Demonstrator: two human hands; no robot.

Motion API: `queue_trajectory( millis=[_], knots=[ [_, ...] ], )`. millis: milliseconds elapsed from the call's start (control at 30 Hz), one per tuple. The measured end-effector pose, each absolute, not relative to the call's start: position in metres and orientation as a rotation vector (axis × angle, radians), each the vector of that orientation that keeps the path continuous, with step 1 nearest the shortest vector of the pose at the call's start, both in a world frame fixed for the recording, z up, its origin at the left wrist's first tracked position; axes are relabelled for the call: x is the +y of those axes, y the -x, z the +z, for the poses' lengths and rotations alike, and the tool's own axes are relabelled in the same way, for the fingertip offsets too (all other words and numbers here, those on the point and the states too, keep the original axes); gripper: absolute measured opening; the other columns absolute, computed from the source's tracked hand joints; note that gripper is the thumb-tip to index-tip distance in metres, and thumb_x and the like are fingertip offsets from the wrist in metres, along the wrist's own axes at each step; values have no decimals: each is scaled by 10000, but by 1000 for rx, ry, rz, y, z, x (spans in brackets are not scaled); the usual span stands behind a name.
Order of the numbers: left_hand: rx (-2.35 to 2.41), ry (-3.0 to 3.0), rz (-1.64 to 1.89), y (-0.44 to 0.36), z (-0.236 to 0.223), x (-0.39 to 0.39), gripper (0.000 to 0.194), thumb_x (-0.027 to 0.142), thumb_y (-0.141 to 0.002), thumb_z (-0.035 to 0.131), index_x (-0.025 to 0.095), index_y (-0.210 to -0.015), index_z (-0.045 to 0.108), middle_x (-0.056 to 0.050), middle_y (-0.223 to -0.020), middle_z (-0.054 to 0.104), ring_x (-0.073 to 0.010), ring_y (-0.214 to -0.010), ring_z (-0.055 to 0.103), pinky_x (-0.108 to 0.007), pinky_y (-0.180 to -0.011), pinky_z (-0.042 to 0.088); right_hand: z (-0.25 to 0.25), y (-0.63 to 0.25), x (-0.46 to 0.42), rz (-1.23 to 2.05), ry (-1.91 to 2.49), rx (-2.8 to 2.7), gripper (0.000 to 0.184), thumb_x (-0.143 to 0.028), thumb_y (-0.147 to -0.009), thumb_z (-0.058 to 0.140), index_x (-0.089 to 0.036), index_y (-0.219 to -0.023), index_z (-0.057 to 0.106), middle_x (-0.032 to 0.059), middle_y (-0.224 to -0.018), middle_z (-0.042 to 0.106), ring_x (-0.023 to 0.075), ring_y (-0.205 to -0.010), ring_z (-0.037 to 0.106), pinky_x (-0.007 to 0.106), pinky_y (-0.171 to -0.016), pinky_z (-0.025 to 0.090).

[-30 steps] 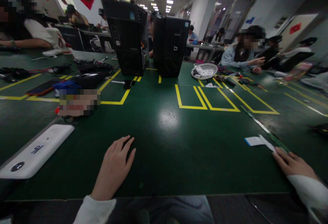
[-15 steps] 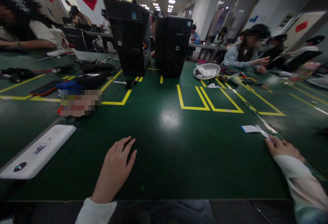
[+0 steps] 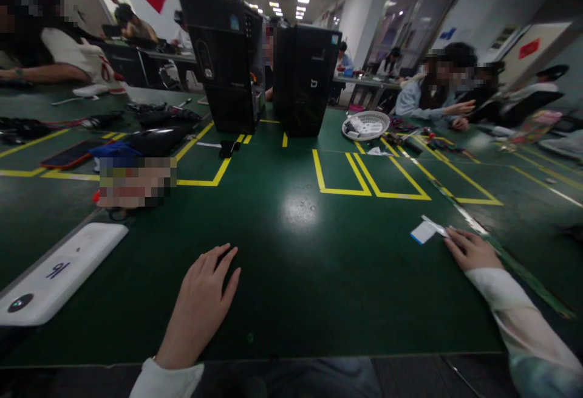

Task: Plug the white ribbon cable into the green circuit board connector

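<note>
One white strip (image 3: 424, 232), blue-edged, is over the right of the green table (image 3: 296, 288), apparently pinched by the nearly closed right hand (image 3: 473, 252), not yet released; the left hand (image 3: 203, 301), loosely spread, rests empty. Handling looks unfinished.

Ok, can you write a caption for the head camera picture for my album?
Right hand holding a blue-edged white strip, left hand beside it across the green table.

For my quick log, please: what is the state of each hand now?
Left hand: open, holding nothing visible.
Right hand: closed on a white strip with a blue end.
</note>
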State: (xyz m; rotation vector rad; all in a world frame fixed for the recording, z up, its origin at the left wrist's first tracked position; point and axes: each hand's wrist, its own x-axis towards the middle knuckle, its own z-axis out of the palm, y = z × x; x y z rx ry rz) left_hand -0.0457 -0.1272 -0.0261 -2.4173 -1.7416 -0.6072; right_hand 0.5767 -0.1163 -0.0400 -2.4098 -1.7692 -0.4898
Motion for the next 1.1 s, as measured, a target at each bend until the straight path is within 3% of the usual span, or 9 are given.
queue_trajectory(
  millis=[200, 367, 633, 1100],
  knots=[
    [-1740, 2412, -615, 45, -26, -127, 459, 397, -952, 397, 122, -1275, 572, -157, -1280, 573, -300, -1176, 538, -494, -1013, 452, -49, -518, -67, -344, 2076, -2071, 450, -361, -905, 425, -162, -1251, 633, 148, -1291, 560, 242, -1178, 548, 385, -1026, 440],
    [-1765, 2411, -596, 47, -29, -127, 463, 401, -950, 400, 130, -1288, 564, -152, -1302, 562, -298, -1196, 525, -495, -1032, 437, -44, -407, -37, -193, 1502, -2311, 444, -420, -952, 391, -194, -1257, 621, 153, -1266, 555, 274, -1161, 538, 487, -984, 464],
    [-1791, 2419, -576, 48, -29, -127, 482, 421, -948, 389, 138, -1300, 559, -152, -1306, 562, -300, -1193, 531, -500, -1023, 441, -26, -257, -64, 58, 1012, -2579, 440, -392, -957, 441, -181, -1327, 547, 166, -1314, 501, 275, -1189, 462, 482, -975, 438],
    [-1814, 2420, -601, 48, -27, -126, 467, 420, -947, 384, 148, -1282, 563, -147, -1296, 574, -294, -1197, 530, -500, -1017, 442, 1, -232, -99, 240, 945, -2773, 547, -478, -912, 493, -222, -1397, 488, 150, -1407, 448, 288, -1244, 419, 469, -991, 383]
  ],
)
